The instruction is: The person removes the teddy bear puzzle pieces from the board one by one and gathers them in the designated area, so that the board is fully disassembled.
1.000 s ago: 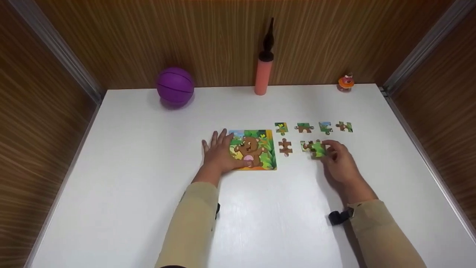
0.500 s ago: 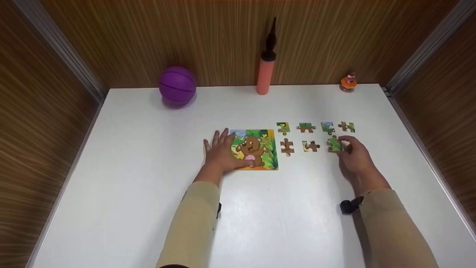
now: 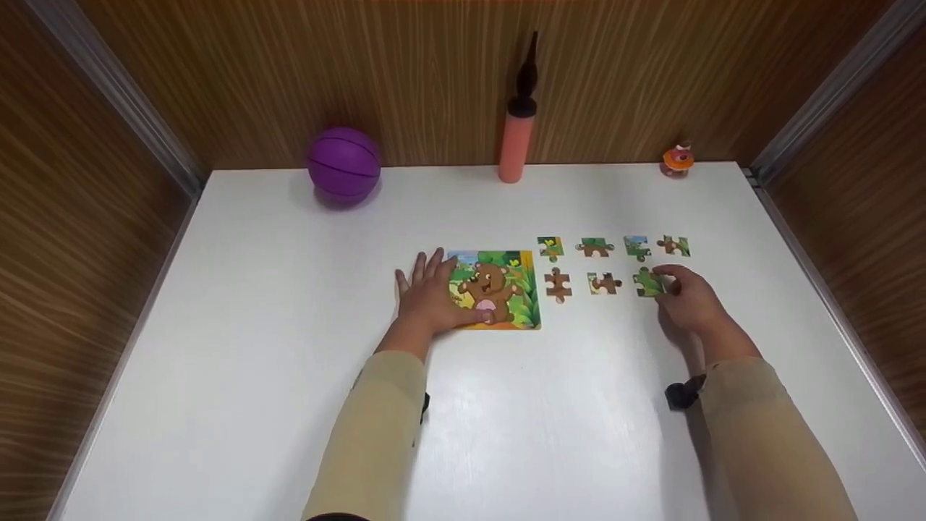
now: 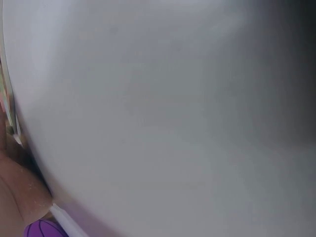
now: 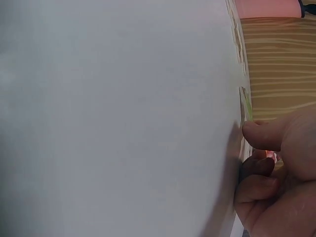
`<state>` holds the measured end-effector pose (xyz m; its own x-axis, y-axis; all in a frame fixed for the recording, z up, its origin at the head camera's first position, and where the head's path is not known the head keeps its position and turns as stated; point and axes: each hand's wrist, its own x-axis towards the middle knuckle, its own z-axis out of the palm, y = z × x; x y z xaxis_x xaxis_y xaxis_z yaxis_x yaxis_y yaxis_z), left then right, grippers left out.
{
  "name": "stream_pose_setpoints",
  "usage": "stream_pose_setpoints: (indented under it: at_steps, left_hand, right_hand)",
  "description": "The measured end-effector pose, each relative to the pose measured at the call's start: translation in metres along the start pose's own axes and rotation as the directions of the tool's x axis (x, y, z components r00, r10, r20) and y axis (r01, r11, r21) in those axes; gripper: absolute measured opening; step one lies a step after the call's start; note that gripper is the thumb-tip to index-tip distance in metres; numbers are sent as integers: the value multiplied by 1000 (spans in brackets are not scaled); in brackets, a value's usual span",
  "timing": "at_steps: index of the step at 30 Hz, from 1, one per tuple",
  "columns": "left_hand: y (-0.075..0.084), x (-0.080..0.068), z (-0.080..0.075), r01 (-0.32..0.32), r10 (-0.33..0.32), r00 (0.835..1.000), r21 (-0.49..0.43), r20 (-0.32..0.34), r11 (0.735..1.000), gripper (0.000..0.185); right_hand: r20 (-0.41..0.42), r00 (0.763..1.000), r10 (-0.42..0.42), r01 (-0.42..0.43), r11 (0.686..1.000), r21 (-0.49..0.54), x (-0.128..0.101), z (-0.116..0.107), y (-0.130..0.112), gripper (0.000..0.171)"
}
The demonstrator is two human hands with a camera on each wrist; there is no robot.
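My left hand (image 3: 428, 288) lies flat with straight fingers on the left side of a square bear puzzle board (image 3: 506, 289), its thumb on the board's lower part. To the right, my right hand (image 3: 667, 283) pinches a green puzzle piece (image 3: 647, 283) that sits low on the white table (image 3: 289, 325). In the right wrist view the thumb (image 5: 261, 134) rests by the thin green piece (image 5: 245, 103). Two brown pieces (image 3: 558, 284) (image 3: 604, 284) lie between board and hand. Several more pieces (image 3: 595, 247) form a row just behind.
A purple ball (image 3: 343, 163), an upright salmon pump (image 3: 515, 137) and a small orange toy (image 3: 677, 159) stand along the table's back edge against the wooden wall. Wooden walls close both sides. The left wrist view is mostly blurred table, with the ball (image 4: 42, 229) at the bottom.
My right hand carried the green piece rightward past the brown piece and brought it down in the front row. The left hand stayed on the board.
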<state>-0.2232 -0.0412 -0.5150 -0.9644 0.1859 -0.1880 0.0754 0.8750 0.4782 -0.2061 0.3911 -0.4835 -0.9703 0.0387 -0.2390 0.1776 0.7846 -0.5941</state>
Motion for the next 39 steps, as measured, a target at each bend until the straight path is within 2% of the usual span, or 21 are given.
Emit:
stream_pose_setpoints:
  at_steps: [4,10,19,22,27,30,35,39]
  left_hand:
    - [0,-1,-1,7,-7,1000,20,9,1000,134]
    - [0,-2,0,9,-9,1000,18,2,1000,134]
    - [1,-2,2,8,-8,1000,-15,2,1000,134]
    - [2,-3,1,4,-4,1000,-8,-1,1000,133]
    - [3,-6,-2,-1,1,1000,10,0,1000,132]
    - [3,-5,-2,1,-1,1000,10,0,1000,133]
    - [-1,-3,0,7,-7,1000,-4,-4,1000,134]
    - [0,-4,-1,9,-10,1000,-20,-2,1000,135]
  right_hand:
    - [3,1000,5,-5,1000,-9,1,0,-1,58]
    - [-13,1000,-1,1,999,33,-1,1,0,68]
    - [-40,999,32,-27,992,124,-15,7,-6,73]
    - [-55,998,25,-18,992,126,-21,12,-10,75]
    - [-71,997,-21,29,993,115,-27,26,-22,75]
    - [-58,994,-92,98,990,105,-33,35,-35,76]
    - [-67,968,-242,246,967,67,-44,54,-62,67]
    - [-59,955,-291,292,956,17,-49,70,-83,64]
